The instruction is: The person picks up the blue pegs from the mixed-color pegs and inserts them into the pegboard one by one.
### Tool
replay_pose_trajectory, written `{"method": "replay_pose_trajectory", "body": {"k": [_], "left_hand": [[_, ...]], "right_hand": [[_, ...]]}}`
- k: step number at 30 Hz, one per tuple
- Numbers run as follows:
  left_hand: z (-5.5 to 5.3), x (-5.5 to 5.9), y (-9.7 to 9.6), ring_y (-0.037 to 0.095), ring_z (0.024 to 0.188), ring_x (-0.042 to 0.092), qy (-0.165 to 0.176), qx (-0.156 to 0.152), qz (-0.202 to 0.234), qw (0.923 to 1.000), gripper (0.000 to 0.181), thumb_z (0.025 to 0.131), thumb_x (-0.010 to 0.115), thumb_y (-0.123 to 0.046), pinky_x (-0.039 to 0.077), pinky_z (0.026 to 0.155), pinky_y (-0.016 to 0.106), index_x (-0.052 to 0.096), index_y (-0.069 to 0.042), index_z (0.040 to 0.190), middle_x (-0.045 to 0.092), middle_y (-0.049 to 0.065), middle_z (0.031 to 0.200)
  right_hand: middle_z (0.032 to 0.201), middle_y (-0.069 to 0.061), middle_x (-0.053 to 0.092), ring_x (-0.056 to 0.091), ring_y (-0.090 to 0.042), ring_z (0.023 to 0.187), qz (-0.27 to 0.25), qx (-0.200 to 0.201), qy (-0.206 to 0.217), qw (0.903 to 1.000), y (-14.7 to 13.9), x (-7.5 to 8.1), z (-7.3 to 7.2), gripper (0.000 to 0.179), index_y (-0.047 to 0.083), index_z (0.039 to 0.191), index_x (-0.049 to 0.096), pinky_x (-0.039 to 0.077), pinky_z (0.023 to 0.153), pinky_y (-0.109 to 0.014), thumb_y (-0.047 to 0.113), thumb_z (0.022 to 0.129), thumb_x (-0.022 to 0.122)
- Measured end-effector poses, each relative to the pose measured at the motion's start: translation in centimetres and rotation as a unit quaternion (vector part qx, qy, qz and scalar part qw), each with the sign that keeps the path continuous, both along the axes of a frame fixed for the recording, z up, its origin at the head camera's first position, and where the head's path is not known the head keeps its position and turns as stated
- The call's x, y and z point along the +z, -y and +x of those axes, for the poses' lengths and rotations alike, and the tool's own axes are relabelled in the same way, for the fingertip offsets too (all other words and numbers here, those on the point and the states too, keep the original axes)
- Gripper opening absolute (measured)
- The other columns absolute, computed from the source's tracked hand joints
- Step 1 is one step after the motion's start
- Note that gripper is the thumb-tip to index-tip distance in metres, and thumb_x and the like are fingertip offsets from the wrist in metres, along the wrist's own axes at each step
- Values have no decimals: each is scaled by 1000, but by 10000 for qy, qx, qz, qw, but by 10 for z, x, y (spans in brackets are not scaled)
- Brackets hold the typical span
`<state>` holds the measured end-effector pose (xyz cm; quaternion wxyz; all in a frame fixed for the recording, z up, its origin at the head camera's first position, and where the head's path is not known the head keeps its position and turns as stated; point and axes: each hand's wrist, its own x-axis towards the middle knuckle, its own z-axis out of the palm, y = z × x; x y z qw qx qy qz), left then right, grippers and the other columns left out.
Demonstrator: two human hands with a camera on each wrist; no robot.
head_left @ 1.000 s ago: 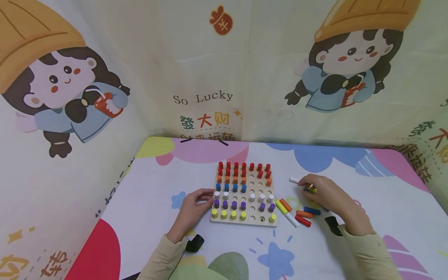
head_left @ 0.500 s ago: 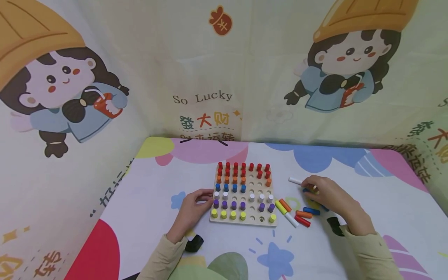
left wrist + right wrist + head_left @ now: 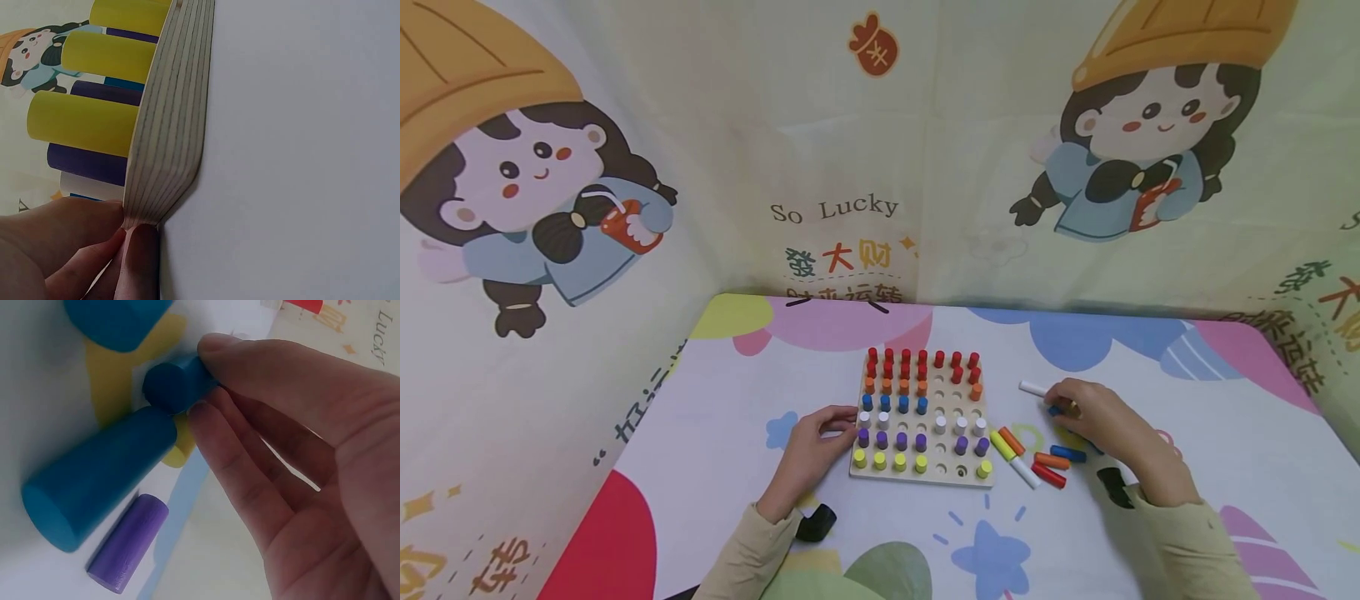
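A wooden pegboard [image 3: 887, 477] bears rows of red, orange, blue, white, purple and yellow pegs, with some holes bare toward its right side. My left hand [image 3: 816, 442] holds the board's left edge; in the left wrist view its fingertips meet at the corner of the layered side [image 3: 178, 112]. Right of the board, my right hand [image 3: 1097, 417] pinches a blue peg [image 3: 175, 384] between thumb and finger, low over the table. Another blue peg [image 3: 100, 478] lies right beside it, with a purple peg [image 3: 128, 544] farther off and a yellow peg [image 3: 178, 450] partly hidden behind.
Between board and right hand lie loose pegs: yellow [image 3: 1002, 444], white [image 3: 1025, 472], red [image 3: 1048, 474], orange [image 3: 1052, 460] and blue [image 3: 1067, 453]. A white peg [image 3: 1032, 387] lies beyond the right fingertips. A patterned cloth wall [image 3: 955, 208] rises behind the table.
The right hand has shifted slightly among the loose pegs, and a blue peg now shows at its fingertips. The left hand and the board have stayed in place.
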<state>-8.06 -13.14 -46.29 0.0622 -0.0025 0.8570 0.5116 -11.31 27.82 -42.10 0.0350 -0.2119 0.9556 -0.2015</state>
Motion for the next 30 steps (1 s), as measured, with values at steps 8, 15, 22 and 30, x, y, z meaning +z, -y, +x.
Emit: {"method": "replay_pose_trajectory", "body": {"k": [8,15,22,30], "left_hand": [[0,0,-1,14,100,66,-50,-15,0,10000,30,92,71,-18,57,89,33,69,-13,122,70,0,113],[0,1,0,16,102,65,-44,-67,-34,10000,31,93,70,-20,57,90,33,68,-12,123,69,2,116],[0,1,0,15,101,65,-30,-50,-49,10000,30,93,70,-19,57,89,33,68,-13,122,70,1,112],[0,1,0,14,100,65,8,3,0,10000,30,92,71,-18,57,88,32,69,-14,121,70,0,110]], "right_hand": [[87,-3,68,61,-17,77,105,-8,41,9999,0,-2,-1,20,2,94,70,57,72,-42,0,77,80],[87,-1,67,54,-12,73,298,104,-7,9995,2,-6,-1,16,6,92,73,56,71,-38,2,78,81],[86,-2,67,55,-13,73,405,162,-72,9990,6,-5,-1,15,5,89,73,57,73,-41,2,77,81],[84,-1,66,53,-13,71,459,164,-138,9987,11,0,-2,16,6,88,72,57,71,-39,4,77,83]]}}
